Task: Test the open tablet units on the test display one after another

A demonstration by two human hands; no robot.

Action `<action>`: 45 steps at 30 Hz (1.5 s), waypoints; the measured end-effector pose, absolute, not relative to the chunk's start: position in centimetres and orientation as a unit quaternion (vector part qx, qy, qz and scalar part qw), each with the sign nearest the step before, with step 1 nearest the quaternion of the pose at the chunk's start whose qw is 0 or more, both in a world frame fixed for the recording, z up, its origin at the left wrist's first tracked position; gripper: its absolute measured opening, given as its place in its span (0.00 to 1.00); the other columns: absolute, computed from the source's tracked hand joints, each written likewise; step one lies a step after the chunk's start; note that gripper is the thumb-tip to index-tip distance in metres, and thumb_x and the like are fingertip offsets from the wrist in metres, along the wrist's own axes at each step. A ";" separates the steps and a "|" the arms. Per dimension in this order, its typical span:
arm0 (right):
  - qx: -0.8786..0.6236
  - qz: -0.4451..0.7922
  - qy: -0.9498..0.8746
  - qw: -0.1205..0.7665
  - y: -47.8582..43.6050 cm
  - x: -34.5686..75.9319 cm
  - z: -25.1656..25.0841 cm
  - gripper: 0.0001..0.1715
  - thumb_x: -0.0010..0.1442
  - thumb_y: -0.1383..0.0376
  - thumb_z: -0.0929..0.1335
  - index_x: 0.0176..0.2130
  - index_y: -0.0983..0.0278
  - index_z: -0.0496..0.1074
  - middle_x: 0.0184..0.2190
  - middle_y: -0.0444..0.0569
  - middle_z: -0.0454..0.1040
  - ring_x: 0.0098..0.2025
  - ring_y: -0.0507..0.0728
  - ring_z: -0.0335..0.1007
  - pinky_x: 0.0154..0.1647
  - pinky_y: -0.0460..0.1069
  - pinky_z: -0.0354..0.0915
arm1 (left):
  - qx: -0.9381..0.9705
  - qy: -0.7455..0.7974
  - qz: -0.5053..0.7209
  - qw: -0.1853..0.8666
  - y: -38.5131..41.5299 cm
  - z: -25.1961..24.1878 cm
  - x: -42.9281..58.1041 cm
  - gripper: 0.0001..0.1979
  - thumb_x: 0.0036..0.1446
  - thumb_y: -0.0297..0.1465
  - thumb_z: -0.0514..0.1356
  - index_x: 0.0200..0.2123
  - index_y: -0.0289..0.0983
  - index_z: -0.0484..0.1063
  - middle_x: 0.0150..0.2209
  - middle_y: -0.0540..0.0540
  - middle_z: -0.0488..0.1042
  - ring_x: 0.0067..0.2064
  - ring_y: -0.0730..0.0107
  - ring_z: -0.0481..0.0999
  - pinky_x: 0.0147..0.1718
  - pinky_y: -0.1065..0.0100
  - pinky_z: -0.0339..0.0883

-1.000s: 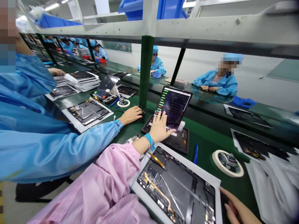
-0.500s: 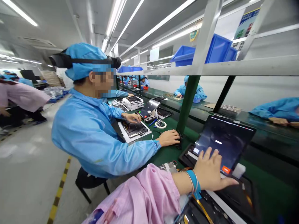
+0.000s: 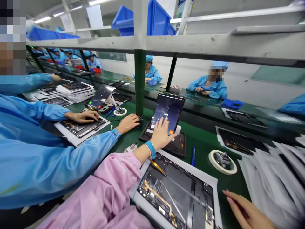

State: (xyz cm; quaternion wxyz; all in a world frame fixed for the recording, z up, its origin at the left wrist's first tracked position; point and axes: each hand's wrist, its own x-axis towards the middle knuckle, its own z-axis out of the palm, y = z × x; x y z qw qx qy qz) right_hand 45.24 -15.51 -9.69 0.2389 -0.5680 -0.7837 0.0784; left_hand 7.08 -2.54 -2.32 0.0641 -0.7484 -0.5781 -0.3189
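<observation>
Screen (image 3: 169, 106), tilted back with its long axis rising from a black tray (image 3: 182, 144), stands straight ahead of the left hand (image 3: 162, 133), toward the far edge of the green table (image 3: 202, 136). That hand is much the nearer: its fingers fan wide over the glossy, dark lower part, though from here I can't tell whether every tip touches. The right hand (image 3: 247, 206) is well apart, beside the right edge of an open housing (image 3: 177, 183); thumb and forefinger are slightly parted, nothing visible between them, and the screen lies ahead and to its left. The housing, flat, black and rectangular, rests on a smooth white sheet (image 3: 216, 195), coppery ribbons snaking across it. Past its far edge lies a slim blue pen (image 3: 193, 156); farther right, a cream ring of tape (image 3: 225, 171) sits near crinkled white sleeves (image 3: 264, 178).
</observation>
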 end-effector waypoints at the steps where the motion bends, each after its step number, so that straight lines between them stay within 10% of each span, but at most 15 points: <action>1: -0.570 0.083 -0.783 0.235 -15.5 44.9 -9.4 0.22 0.58 0.49 0.62 0.43 0.59 0.74 0.44 0.49 0.75 0.45 0.60 0.73 0.46 0.52 0.71 | -0.745 -0.580 -0.321 0.071 -2.1 -2.2 7.0 0.36 0.58 0.51 0.47 0.59 0.30 0.53 0.65 0.34 0.49 0.67 0.54 0.41 0.61 0.50 0.46; 15: -0.630 0.080 -0.708 0.310 -18.6 41.7 -3.5 0.30 0.61 0.52 0.61 0.59 0.61 0.61 0.38 0.51 0.74 0.36 0.56 0.72 0.36 0.48 0.68 | -0.802 -0.509 -0.311 0.025 -5.6 1.7 9.7 0.27 0.61 0.43 0.51 0.57 0.33 0.56 0.57 0.37 0.64 0.60 0.58 0.59 0.55 0.60 0.57; 23: -0.612 0.438 -0.602 0.268 -23.8 37.1 -1.2 0.18 0.61 0.57 0.62 0.46 0.65 0.69 0.23 0.42 0.65 0.21 0.49 0.59 0.20 0.43 0.56 | -0.923 -0.360 -0.133 -0.039 -10.6 -2.3 14.6 0.11 0.61 0.35 0.52 0.35 0.36 0.71 0.36 0.43 0.72 0.41 0.60 0.70 0.40 0.62 0.62; 30: -0.665 0.185 -0.685 0.231 -23.9 35.1 -3.3 0.14 0.59 0.67 0.62 0.43 0.65 0.73 0.28 0.46 0.69 0.30 0.53 0.65 0.34 0.49 0.63 | -0.925 -0.375 -0.070 0.000 -9.9 -4.6 15.2 0.17 0.61 0.41 0.51 0.34 0.33 0.70 0.32 0.40 0.74 0.36 0.57 0.72 0.34 0.62 0.59; 45: -0.666 0.164 -0.668 0.288 -24.0 34.3 -3.5 0.14 0.60 0.66 0.61 0.44 0.65 0.72 0.27 0.46 0.69 0.27 0.52 0.64 0.32 0.47 0.63 | -0.854 -0.456 -0.138 -0.210 -8.2 -4.6 14.2 0.31 0.54 0.57 0.46 0.18 0.37 0.64 0.20 0.48 0.69 0.23 0.70 0.65 0.24 0.68 0.46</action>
